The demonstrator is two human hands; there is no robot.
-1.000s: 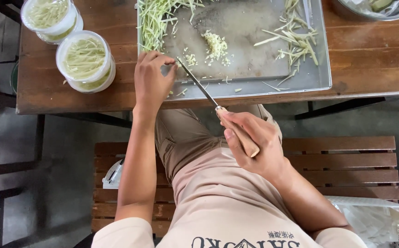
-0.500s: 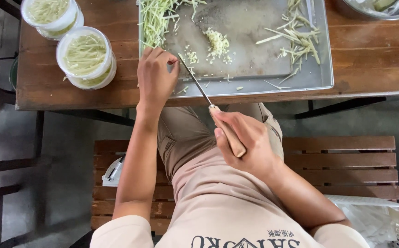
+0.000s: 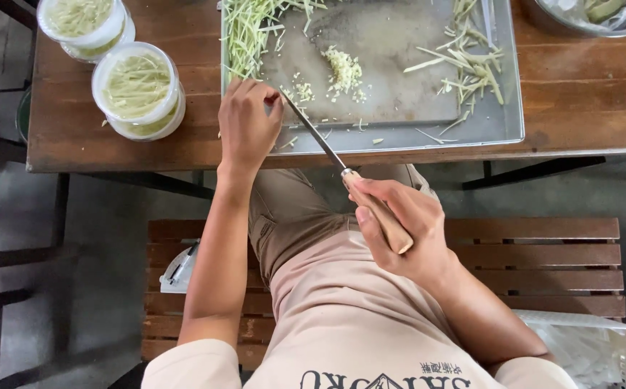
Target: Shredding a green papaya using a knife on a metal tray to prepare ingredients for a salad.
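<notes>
Wooden-handled knife [image 3: 342,169] sits gripped in the right hand [image 3: 399,234], blade tip by the curled left hand [image 3: 247,126] pinching green strips [image 3: 244,36]; chopping seems underway, needing steady, careful cuts.

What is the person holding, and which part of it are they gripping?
The right hand holds a knife by its wooden handle, blade pointing toward the metal tray. The left hand holds nothing clearly visible; its fingers rest at the tray's edge near the blade.
</notes>
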